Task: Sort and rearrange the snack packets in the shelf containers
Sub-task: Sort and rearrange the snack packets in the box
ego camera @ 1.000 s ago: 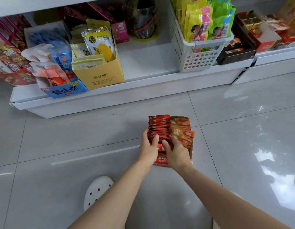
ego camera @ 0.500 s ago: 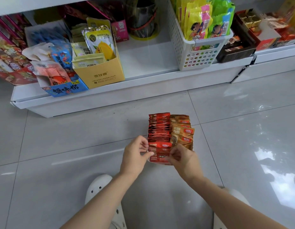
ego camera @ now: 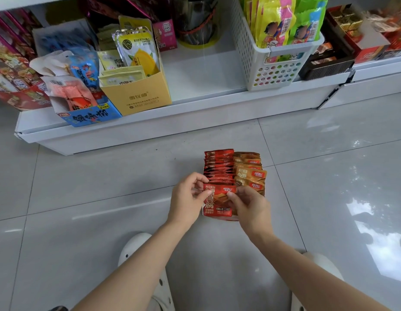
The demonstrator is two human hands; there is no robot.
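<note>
While L hand & R hand pinch red packet, both grips closed.

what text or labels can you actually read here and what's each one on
"牧田": front of the yellow carton on the shelf.
"蟹味柳": front of the blue tray.
"2元换购": small tag above that name.
Red packet pinched by left hand and right hand: characters too blurred.
Barcodes, other packets: unreadable.

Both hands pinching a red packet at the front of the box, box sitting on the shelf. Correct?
Not quite. The head view shows the box on the floor, in front of the shelf, not on it. The rest holds: left hand and right hand both pinch the red packet at the box's front.
</note>
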